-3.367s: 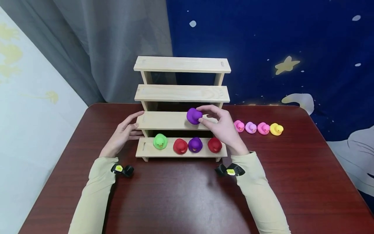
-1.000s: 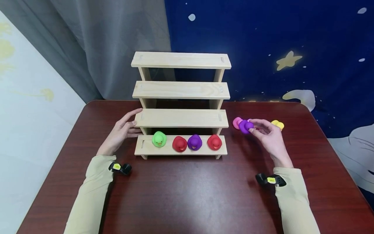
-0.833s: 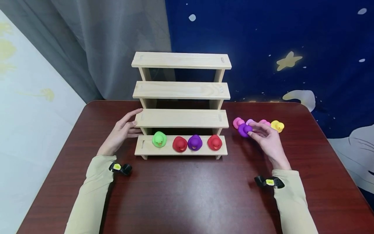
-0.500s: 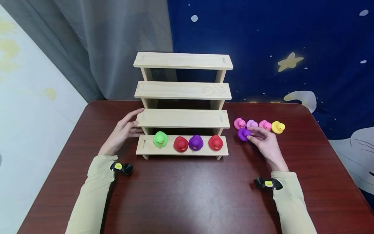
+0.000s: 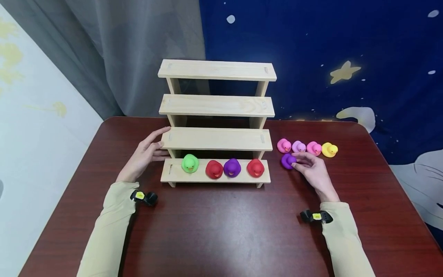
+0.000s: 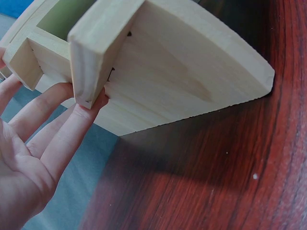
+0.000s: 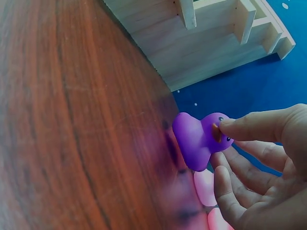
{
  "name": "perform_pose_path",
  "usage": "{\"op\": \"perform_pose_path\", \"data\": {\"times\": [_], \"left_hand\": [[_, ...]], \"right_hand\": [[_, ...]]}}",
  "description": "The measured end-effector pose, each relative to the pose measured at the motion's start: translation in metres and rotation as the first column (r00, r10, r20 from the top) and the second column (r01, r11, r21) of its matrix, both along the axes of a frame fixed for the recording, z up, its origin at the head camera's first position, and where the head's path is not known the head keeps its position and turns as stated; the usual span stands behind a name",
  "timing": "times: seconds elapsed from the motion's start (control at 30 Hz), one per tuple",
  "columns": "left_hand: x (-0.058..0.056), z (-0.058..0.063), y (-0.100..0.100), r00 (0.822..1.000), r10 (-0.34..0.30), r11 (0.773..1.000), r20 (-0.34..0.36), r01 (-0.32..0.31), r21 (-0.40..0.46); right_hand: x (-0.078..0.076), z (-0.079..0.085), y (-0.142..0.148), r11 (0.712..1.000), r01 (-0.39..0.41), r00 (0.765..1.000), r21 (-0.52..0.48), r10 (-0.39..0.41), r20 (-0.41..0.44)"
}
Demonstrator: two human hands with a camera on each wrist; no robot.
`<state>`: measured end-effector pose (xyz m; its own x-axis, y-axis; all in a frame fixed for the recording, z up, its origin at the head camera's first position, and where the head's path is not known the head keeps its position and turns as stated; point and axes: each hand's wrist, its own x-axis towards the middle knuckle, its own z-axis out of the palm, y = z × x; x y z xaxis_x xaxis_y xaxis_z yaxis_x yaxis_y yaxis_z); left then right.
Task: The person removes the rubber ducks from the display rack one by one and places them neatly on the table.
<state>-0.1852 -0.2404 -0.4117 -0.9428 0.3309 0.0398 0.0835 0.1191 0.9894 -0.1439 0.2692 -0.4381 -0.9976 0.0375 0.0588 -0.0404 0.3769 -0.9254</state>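
My right hand (image 5: 313, 171) pinches a purple rubber duck (image 7: 194, 143) between thumb and fingertips, low at the table to the right of the stepped wooden shelf (image 5: 216, 138). Just behind this duck stands a row of small ducks: a pink one (image 5: 283, 145), a lilac one (image 5: 298, 146), another pink one (image 5: 314, 148) and a yellow one (image 5: 329, 149). With fairly straight fingers, my left hand (image 5: 143, 157) touches the left end of the shelf's second-lowest step; the left wrist view shows its fingertips against the board's end (image 6: 88, 62).
The lowest step carries a green duck (image 5: 190, 163), a red duck (image 5: 214, 169), a second purple duck (image 5: 232, 167) and another red duck (image 5: 255, 168). A dark red-brown table (image 5: 214, 231) bears everything. Grey and blue starry curtains (image 5: 304, 57) hang behind.
My right hand has carried the purple duck from above the second-lowest step rightward to the table, then slightly toward me, uncovering the small ducks. The left hand stays at the shelf.
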Motion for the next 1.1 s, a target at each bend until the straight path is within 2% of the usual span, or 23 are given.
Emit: {"op": "perform_pose_path", "data": {"times": [0.6,0.7,0.9,1.1], "left_hand": [[0.001,0.002,0.001,1.000,0.009,1.000,0.010,-0.009,0.000],[0.000,0.002,0.001,1.000,0.011,1.000,0.012,-0.011,-0.005],[0.000,0.002,0.000,1.000,0.005,1.000,0.008,-0.005,-0.005],[0.000,0.001,0.000,1.000,0.005,1.000,0.009,-0.005,-0.004]], "right_hand": [[0.000,0.000,0.002,1.000,-0.006,0.999,0.018,0.006,0.039],[0.000,0.003,0.002,1.000,0.004,0.999,0.018,-0.005,0.039],[0.000,0.015,-0.003,0.998,0.031,0.999,-0.045,-0.031,0.007],[0.000,0.029,-0.010,1.000,-0.030,0.998,0.005,0.030,-0.050]]}}
